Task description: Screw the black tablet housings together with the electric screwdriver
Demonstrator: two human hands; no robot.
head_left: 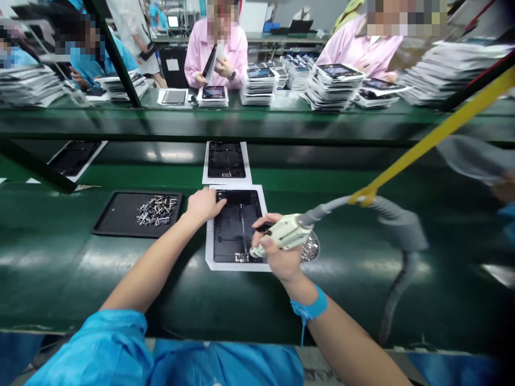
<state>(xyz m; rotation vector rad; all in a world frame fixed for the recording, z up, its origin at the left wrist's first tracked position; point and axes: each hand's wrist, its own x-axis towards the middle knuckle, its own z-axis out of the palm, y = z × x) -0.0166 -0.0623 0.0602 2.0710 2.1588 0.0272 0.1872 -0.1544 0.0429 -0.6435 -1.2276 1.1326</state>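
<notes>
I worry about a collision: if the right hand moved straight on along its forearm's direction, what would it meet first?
Probably the left hand, at the far left corner of the nearer black panel. The right hand would pass over that panel; with depth unclear, its held driver could brush it first.

A glossy green workbench (60, 284) reflects light before a raised green ledge (289, 125), a rear table (259, 38) and a pale wall (324, 13).

Head-height view, forward and down over workbench (60, 289)
</notes>
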